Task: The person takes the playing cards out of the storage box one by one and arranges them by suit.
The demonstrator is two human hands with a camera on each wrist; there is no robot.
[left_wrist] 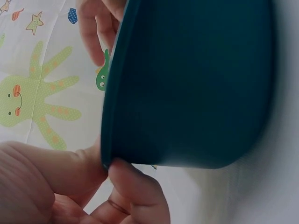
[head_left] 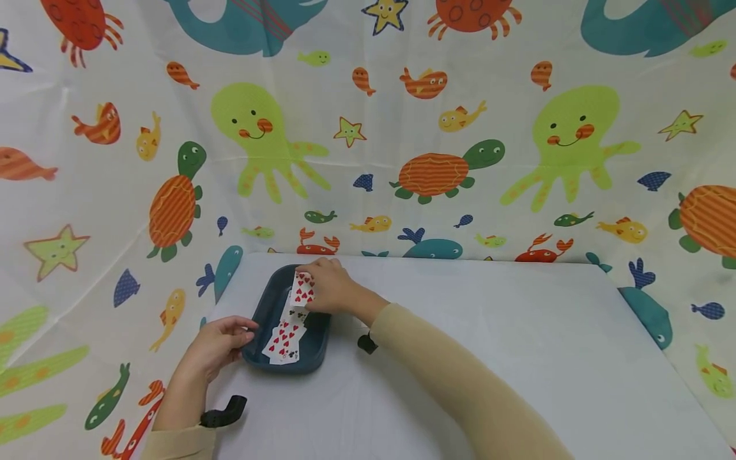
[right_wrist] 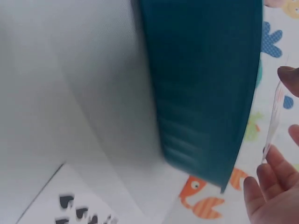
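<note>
A dark teal tray (head_left: 313,354) stands at the left of the white table, with several playing cards (head_left: 285,342) overlapping inside it. My left hand (head_left: 218,342) pinches the tray's left rim between thumb and fingers; the left wrist view shows this hand (left_wrist: 70,186) at the rim close up. Over the tray's far part, my right hand (head_left: 329,287) holds a playing card (head_left: 302,289) with red heart pips facing my head camera. From the right wrist, that card (right_wrist: 274,121) appears nearly edge-on between the thumb and fingertips of the right hand (right_wrist: 280,186).
Another card (right_wrist: 79,205) with black pips lies on the table beside the tray, in the right wrist view. A white table (head_left: 460,358) extends to the right. Behind it hangs a curtain (head_left: 379,198) printed with sea animals.
</note>
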